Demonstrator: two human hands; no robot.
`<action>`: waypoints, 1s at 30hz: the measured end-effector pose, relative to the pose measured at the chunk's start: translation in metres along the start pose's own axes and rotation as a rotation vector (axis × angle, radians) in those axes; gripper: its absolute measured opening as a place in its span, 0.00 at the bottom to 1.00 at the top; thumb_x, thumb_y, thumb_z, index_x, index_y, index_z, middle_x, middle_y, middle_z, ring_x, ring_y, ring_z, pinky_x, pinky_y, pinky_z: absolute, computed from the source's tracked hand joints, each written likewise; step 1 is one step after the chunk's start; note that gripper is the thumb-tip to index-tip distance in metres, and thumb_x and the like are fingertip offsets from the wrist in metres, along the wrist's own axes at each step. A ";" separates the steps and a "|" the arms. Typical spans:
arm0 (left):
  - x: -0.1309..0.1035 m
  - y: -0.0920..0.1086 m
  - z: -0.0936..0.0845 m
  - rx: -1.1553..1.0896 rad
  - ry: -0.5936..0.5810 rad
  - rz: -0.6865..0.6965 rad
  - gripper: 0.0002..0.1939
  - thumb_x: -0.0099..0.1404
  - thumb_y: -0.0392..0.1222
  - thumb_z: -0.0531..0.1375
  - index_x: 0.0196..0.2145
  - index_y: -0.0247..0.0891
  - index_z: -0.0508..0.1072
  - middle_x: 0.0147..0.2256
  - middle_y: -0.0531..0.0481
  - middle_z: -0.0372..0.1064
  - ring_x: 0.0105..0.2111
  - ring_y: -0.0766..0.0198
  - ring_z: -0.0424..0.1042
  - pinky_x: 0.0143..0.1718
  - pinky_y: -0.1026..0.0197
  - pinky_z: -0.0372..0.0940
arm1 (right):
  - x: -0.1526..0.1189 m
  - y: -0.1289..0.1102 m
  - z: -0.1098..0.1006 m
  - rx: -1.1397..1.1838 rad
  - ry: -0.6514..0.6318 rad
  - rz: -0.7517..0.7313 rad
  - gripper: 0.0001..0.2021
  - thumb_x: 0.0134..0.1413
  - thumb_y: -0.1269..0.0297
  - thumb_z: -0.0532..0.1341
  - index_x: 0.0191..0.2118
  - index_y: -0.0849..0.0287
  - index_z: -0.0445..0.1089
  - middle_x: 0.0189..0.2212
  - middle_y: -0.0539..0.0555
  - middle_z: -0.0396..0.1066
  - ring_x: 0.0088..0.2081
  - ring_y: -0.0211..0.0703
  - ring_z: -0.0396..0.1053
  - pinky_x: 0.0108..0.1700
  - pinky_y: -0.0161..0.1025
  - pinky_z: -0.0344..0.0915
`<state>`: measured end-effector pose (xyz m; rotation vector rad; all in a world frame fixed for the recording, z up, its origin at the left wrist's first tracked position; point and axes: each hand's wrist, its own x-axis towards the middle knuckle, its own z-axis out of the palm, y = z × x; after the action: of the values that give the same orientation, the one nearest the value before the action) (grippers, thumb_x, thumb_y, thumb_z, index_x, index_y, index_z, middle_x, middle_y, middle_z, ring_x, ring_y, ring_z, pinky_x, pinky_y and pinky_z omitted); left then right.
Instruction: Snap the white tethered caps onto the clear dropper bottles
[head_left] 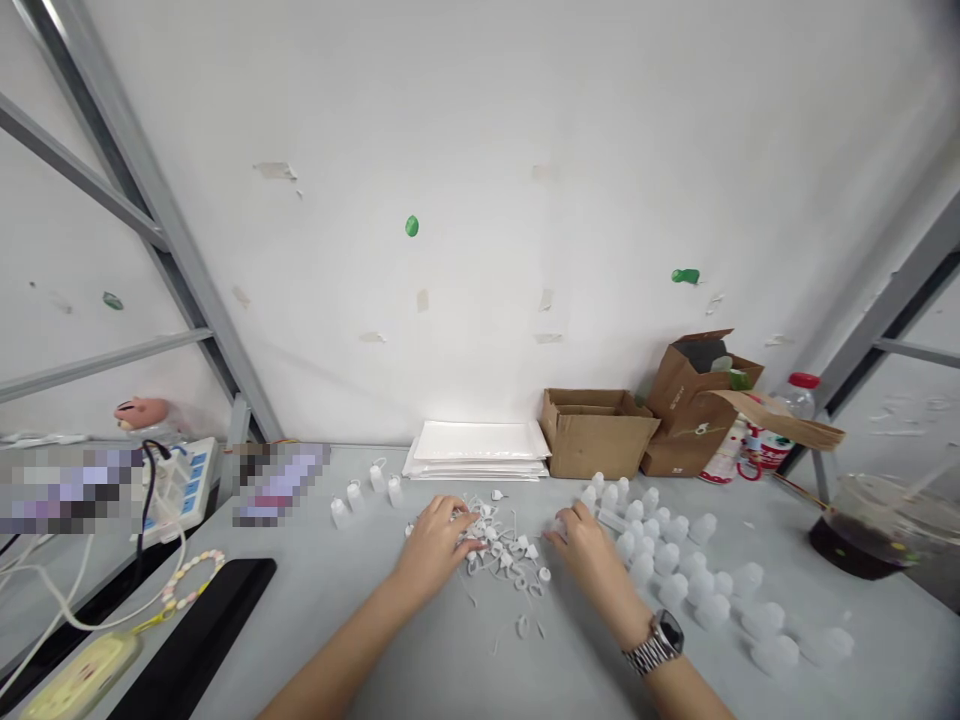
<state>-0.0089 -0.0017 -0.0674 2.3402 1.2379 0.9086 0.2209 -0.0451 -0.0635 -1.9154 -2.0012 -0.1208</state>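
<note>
A loose pile of small white caps with thin cords (517, 550) lies in the middle of the grey table. My left hand (437, 545) rests at the pile's left edge, thumb and fingers apart over the pieces. Just right of the pile, my right hand (589, 550) has its fingers closed around a small translucent bottle (557, 526), mostly hidden by the hand. Many similar frosted bottles (671, 557) without visible caps spread out to the right. On the left stand several white bottles with looped caps (355, 494).
White flat packages (480, 445) are stacked by the wall, beside an open cardboard box (600, 440) and a brown paper bag (694, 410). A cup of dark drink (862, 540) stands at right. Left are a black pad (202, 640), power strip (187, 490) and cables.
</note>
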 end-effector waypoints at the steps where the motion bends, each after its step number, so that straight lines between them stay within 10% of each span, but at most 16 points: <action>1: 0.003 0.001 0.001 -0.052 0.010 -0.009 0.10 0.55 0.42 0.62 0.37 0.46 0.76 0.38 0.46 0.69 0.43 0.54 0.65 0.45 0.52 0.60 | 0.000 0.000 0.001 0.053 0.009 -0.002 0.04 0.53 0.73 0.56 0.30 0.62 0.67 0.33 0.59 0.67 0.30 0.46 0.68 0.32 0.39 0.60; 8: 0.010 0.000 -0.002 -0.333 0.183 -0.207 0.06 0.53 0.46 0.62 0.27 0.44 0.78 0.33 0.48 0.74 0.39 0.55 0.69 0.44 0.53 0.62 | -0.001 -0.008 0.000 0.492 0.178 0.053 0.10 0.54 0.58 0.54 0.35 0.59 0.65 0.32 0.55 0.67 0.27 0.42 0.66 0.32 0.39 0.64; 19: 0.004 0.019 -0.017 -0.832 0.136 -0.579 0.18 0.51 0.53 0.61 0.32 0.34 0.76 0.33 0.42 0.77 0.33 0.53 0.75 0.32 0.59 0.65 | -0.012 -0.048 -0.003 1.243 -0.169 0.114 0.15 0.48 0.54 0.60 0.38 0.59 0.69 0.32 0.55 0.72 0.34 0.44 0.68 0.36 0.38 0.64; 30: -0.004 0.037 -0.009 -0.898 -0.009 -0.522 0.18 0.50 0.53 0.61 0.31 0.36 0.78 0.31 0.46 0.77 0.34 0.54 0.73 0.35 0.58 0.63 | -0.016 -0.059 0.003 1.110 -0.342 0.144 0.12 0.46 0.57 0.61 0.25 0.62 0.71 0.20 0.48 0.66 0.24 0.37 0.60 0.29 0.33 0.55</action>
<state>0.0063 -0.0259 -0.0414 1.2484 1.0411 0.9771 0.1625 -0.0640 -0.0601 -1.3303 -1.5139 1.1598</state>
